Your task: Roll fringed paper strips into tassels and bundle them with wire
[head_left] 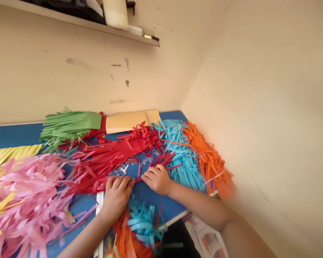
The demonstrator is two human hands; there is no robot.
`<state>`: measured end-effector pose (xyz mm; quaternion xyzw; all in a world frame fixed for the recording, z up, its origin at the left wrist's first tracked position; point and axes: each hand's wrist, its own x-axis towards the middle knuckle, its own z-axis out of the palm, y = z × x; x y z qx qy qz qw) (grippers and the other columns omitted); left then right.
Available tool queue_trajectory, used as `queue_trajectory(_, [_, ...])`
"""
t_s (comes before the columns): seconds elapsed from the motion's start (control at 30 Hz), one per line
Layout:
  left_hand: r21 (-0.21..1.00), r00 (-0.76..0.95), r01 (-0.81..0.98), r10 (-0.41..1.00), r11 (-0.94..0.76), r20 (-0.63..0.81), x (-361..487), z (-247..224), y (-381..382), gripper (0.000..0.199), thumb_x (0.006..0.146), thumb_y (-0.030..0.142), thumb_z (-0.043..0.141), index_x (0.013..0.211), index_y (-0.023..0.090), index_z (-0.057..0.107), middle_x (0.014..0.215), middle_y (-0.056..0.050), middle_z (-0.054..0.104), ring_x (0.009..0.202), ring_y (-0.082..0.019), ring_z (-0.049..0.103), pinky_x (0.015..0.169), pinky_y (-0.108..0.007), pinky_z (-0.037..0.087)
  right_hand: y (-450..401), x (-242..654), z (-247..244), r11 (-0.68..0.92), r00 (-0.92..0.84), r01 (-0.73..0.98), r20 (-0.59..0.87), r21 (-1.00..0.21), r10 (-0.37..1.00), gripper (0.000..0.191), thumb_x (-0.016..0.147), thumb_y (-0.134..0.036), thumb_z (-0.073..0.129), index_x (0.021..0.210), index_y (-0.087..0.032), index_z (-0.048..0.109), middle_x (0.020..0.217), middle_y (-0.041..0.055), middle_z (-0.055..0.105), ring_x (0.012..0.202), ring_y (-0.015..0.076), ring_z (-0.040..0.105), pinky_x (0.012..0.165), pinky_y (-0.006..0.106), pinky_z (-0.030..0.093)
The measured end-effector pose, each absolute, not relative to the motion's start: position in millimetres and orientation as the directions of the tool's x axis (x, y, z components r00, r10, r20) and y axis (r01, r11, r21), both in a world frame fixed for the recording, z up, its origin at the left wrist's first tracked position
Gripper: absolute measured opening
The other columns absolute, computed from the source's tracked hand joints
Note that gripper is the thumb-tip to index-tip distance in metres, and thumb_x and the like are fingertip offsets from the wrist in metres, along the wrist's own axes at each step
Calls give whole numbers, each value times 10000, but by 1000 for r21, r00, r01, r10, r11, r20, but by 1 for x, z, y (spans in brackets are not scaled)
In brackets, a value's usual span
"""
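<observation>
A red fringed paper (94, 185) lies across the blue table, its strips fanning to the left. My left hand (117, 195) is closed on its inner end, palm down. A narrow red stretch (138, 179) bridges the small gap to my right hand (158, 179), whose fingers are pinched on it. More red strips spread out just beyond the right hand. Behind both hands rests another red fringed bundle (129, 146). Below the left hand, at the table's front edge, are a light blue tassel (145, 222) and orange paper strips (125, 234).
Light blue (187, 161) and orange (211, 161) fringes lie to the right, by the wall. Pink (32, 193), yellow (13, 154) and green (72, 125) fringes spread leftward. Folded tan paper (126, 122) lies at the back. A wall shelf (78, 19) hangs above.
</observation>
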<state>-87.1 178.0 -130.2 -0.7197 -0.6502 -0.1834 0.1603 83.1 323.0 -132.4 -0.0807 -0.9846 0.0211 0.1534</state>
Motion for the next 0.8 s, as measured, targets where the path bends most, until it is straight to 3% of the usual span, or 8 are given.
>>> queue_trajectory(0.13, [46, 137, 984, 884, -175, 446, -101, -136, 172, 349, 901, 127, 449, 1137, 217, 689, 870, -78, 695, 860, -243, 576, 870, -421, 412, 338, 92, -130, 994, -955, 85, 280, -68, 101, 237, 1029, -228, 456, 1015, -219, 693, 949, 41, 718, 938, 171, 558, 776, 340, 317])
queue_trajectory(0.23, [70, 164, 974, 888, -214, 431, -111, -137, 172, 312, 927, 180, 450, 1121, 213, 693, 884, -71, 707, 863, -230, 587, 832, -394, 427, 347, 94, -131, 990, -956, 84, 271, -115, 112, 249, 1035, -263, 461, 994, -232, 704, 954, 35, 719, 951, 165, 549, 788, 334, 299])
queue_trajectory(0.47, [380, -5, 911, 920, -157, 391, -122, -149, 182, 309, 956, 336, 462, 883, 237, 745, 845, -49, 733, 796, -193, 641, 742, -332, 518, 360, 95, -127, 925, -945, 224, 161, -307, 283, 164, 976, -306, 589, 955, -245, 740, 977, 9, 727, 942, 163, 542, 809, 322, 265])
queue_trajectory(0.8, [399, -113, 916, 928, -41, 354, -116, -152, 187, 421, 953, 488, 456, 795, 202, 722, 782, -57, 735, 760, -216, 656, 757, -369, 520, 359, 82, -107, 798, -907, 385, -30, -464, 420, 141, 895, -324, 696, 842, -200, 739, 909, 16, 701, 935, 175, 548, 771, 308, 277])
